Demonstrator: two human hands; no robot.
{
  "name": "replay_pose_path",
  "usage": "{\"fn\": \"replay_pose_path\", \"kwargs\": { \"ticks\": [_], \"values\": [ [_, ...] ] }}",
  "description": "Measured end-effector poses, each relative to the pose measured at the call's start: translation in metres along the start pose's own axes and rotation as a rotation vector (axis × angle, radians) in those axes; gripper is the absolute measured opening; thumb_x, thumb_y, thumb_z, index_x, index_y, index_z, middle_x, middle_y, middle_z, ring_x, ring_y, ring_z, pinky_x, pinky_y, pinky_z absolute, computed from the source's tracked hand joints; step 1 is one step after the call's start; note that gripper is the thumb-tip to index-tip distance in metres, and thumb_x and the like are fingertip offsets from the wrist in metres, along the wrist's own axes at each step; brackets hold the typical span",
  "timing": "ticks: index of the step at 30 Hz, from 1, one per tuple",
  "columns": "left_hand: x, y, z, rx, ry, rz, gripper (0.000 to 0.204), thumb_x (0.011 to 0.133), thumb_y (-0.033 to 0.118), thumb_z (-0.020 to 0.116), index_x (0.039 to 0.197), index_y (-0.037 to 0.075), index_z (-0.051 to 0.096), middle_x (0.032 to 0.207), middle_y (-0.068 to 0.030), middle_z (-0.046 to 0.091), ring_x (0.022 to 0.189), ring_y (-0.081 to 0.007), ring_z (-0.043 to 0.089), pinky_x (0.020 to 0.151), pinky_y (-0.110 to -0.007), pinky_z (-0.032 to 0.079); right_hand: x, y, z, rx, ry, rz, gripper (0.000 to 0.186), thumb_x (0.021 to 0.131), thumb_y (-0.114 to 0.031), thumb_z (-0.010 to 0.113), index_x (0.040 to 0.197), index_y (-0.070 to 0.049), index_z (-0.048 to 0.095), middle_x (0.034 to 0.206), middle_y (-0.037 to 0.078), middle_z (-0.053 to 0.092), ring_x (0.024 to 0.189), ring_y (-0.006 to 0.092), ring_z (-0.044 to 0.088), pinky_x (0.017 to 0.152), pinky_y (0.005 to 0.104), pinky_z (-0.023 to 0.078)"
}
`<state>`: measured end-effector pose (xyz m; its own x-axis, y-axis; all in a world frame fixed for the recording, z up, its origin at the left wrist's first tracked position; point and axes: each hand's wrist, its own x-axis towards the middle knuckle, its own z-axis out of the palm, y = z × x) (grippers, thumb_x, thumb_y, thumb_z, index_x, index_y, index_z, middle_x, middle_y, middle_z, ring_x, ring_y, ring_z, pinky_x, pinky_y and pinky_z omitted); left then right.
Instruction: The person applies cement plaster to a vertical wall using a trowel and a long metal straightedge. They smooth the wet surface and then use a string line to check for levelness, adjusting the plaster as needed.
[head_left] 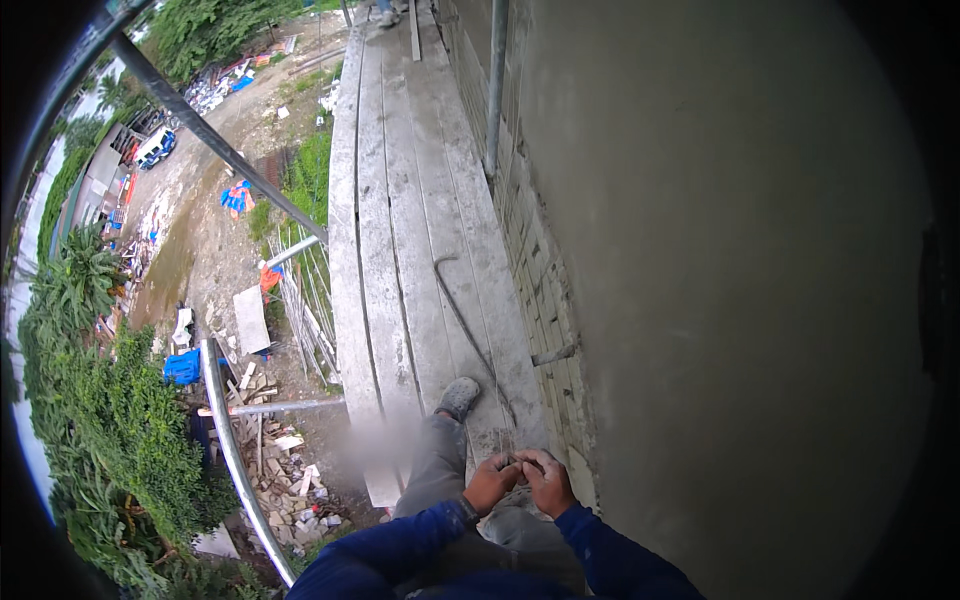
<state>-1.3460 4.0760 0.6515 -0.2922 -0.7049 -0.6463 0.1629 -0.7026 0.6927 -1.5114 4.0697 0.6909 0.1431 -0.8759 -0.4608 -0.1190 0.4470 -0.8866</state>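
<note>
My left hand (490, 481) and my right hand (547, 483) meet low in the middle of the view, fingers closed and touching around something small that I cannot make out. A thin metal rod (466, 330) with a hooked far end lies along the grey planks (383, 200) ahead of my hands; I cannot tell whether its near end reaches them. My shoe (459, 398) stands on the planks beside the rod.
A grey plastered wall (740, 280) borders the right, with a pipe (497, 90) before it. Railing pipes (240, 450) edge the left drop to ground with rubble (285, 470) and trees (130, 420). Someone's foot (389, 18) is at the far end.
</note>
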Motion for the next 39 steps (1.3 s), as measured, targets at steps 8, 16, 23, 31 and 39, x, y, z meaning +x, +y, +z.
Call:
{"fn": "replay_pose_path", "kwargs": {
  "ticks": [8, 16, 23, 31, 39],
  "values": [
    [-0.063, 0.041, 0.032, 0.107, -0.054, -0.002, 0.022, 0.101, 0.023, 0.06, 0.099, 0.003, 0.068, 0.074, 0.001, 0.058, 0.064, -0.0063, 0.049, 0.059, -0.025, 0.041, -0.057, -0.072, -0.015, -0.559, -0.015, -0.265, 0.028, 0.087, -0.005, 0.066, 0.114, 0.002, 0.069, 0.097, 0.022, 0.068, 0.087, 0.037, 0.068, 0.077, 0.0417, 0.055],
    [-0.075, 0.135, -0.032, 0.053, 0.137, 0.286, 0.029, 0.105, 0.019, 0.05, 0.119, 0.004, 0.07, 0.093, -0.0014, 0.067, 0.068, -0.0078, 0.053, 0.063, -0.025, 0.045, -0.019, -0.082, -0.057, -0.312, 0.205, -0.24, 0.028, 0.096, -0.006, 0.055, 0.12, 0.002, 0.066, 0.081, 0.004, 0.064, 0.07, 0.0121, 0.059, 0.064, 0.0292, 0.049],
    [-0.064, 0.202, -0.207, -0.214, 0.53, 0.401, 0.024, 0.1, 0.013, 0.057, 0.122, 0.003, 0.06, 0.099, -0.0062, 0.066, 0.063, -0.0089, 0.055, 0.057, -0.024, 0.047, -0.024, -0.134, -0.104, -0.005, 0.538, -0.196, 0.026, 0.098, -0.005, 0.05, 0.122, 0.005, 0.053, 0.077, 0.003, 0.057, 0.066, 0.0106, 0.056, 0.068, 0.0276, 0.051],
    [-0.09, 0.261, -0.261, -0.367, 0.643, 0.423, 0.024, 0.098, 0.008, 0.054, 0.123, 0.007, 0.054, 0.094, -0.0043, 0.062, 0.066, -0.0101, 0.054, 0.059, -0.026, 0.048, -0.067, -0.128, -0.131, 0.12, 0.663, -0.268, 0.018, 0.1, -0.006, 0.051, 0.116, 0.003, 0.052, 0.08, 0.005, 0.059, 0.063, 0.0118, 0.058, 0.063, 0.0276, 0.05],
    [-0.096, 0.26, -0.23, -0.292, 0.542, 0.455, 0.026, 0.095, 0.001, 0.051, 0.12, 0.006, 0.056, 0.091, -0.0071, 0.066, 0.062, -0.0104, 0.053, 0.054, -0.025, 0.045, -0.098, -0.182, -0.126, 0.186, 0.624, -0.342, 0.02, 0.098, -0.003, 0.055, 0.117, 0.003, 0.05, 0.095, 0.009, 0.061, 0.07, 0.0143, 0.062, 0.07, 0.03, 0.055]
  ]
}}
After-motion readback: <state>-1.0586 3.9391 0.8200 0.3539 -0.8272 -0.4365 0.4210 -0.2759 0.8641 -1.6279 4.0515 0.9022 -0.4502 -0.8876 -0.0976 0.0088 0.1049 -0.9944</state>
